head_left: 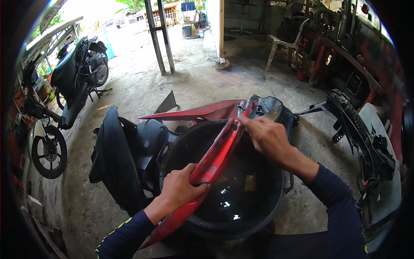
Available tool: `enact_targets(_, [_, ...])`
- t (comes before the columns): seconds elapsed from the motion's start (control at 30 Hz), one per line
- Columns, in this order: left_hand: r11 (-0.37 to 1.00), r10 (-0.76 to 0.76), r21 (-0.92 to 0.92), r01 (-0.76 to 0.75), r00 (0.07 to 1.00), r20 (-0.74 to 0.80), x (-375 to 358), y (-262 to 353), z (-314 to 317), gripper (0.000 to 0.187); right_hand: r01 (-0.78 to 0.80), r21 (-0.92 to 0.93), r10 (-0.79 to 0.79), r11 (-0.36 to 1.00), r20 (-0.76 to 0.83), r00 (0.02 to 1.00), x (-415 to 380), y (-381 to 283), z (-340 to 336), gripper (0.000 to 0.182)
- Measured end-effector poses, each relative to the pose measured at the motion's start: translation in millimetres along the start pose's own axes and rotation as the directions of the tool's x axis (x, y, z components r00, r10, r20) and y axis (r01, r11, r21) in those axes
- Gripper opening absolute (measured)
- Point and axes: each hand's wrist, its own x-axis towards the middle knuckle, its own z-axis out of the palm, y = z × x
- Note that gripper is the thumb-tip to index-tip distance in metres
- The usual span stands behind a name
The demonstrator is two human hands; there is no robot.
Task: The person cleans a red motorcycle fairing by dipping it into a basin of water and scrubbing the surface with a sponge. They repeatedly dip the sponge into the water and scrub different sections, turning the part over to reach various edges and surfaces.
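A long red motorcycle body panel [211,168] slants across a round black tub [254,231]. My left hand [181,185] is wrapped around its lower middle, with the thumb on the red face. At the panel's far end, my right hand [267,134] is closed with its fingertips against the narrow tip; whatever lies inside the fingers is hidden. The tub holds dark water, and a yellowish piece [250,183] shows in it, perhaps a sponge. Behind the tub rests another red panel [198,113].
Black plastic fairings [116,159] lean at the tub's left, with more dark parts [276,110] behind it. A motorcycle [77,73] stands at far left. On the right are a partly stripped frame with a spring [355,114] and a white chair [286,41]. A metal post [157,39] rises ahead.
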Motion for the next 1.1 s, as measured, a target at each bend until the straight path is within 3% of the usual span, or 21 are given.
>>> enact_targets(0.13, [1.000, 0.014, 0.003, -0.013, 0.999, -0.040, 6, 9, 3, 0.076, 0.115, -0.057, -0.116, 0.992, -0.027, 0.993, -4, 3, 19, 0.063])
enact_targets(0.2, [1.000, 0.020, 0.003, -0.020, 1.000, 0.016, 10, 16, 4, 0.085, 0.329, 0.040, -0.331, 0.943, 0.043, 0.943, -11, -5, 30, 0.058])
enact_targets(0.23, [1.000, 0.017, 0.002, -0.017, 1.000, 0.013, 12, 14, 10, 0.087, 0.338, 0.079, -0.345, 0.938, 0.104, 0.933, -16, -4, 39, 0.051])
enact_targets(0.37, [1.000, 0.013, 0.025, -0.014, 0.999, 0.052, 15, 20, 8, 0.087, 0.254, 0.263, -0.297, 0.931, 0.138, 0.945, -11, 6, 36, 0.047])
enact_targets(0.6, [0.985, 0.046, 0.166, -0.055, 0.997, 0.056, 19, 20, 11, 0.076, 0.144, 0.296, -0.173, 0.944, 0.074, 0.982, -7, 22, 57, 0.044])
enact_targets(0.63, [0.982, 0.071, 0.176, -0.075, 0.997, 0.029, 19, 19, 12, 0.074, 0.197, 0.327, -0.231, 0.924, 0.068, 0.971, -11, 6, 55, 0.042])
enact_targets(0.73, [0.983, 0.057, 0.174, -0.063, 0.997, 0.043, 18, 20, 13, 0.074, 0.191, 0.309, -0.220, 0.932, 0.064, 0.973, -14, 11, 52, 0.040])
enact_targets(0.83, [0.982, 0.042, 0.181, -0.051, 0.998, 0.051, 21, 20, 11, 0.075, 0.056, 0.249, -0.067, 0.967, 0.035, 0.997, -4, 38, 59, 0.032])
enact_targets(0.97, [0.978, 0.043, 0.202, -0.056, 0.997, 0.068, 21, 19, 12, 0.076, 0.199, 0.334, -0.215, 0.921, 0.012, 0.977, -21, -21, 52, 0.030])
enact_targets(1.1, [0.982, 0.044, 0.182, -0.050, 0.998, 0.034, 18, 17, 12, 0.074, 0.092, 0.214, -0.088, 0.972, -0.029, 0.996, 1, 36, 58, 0.026])
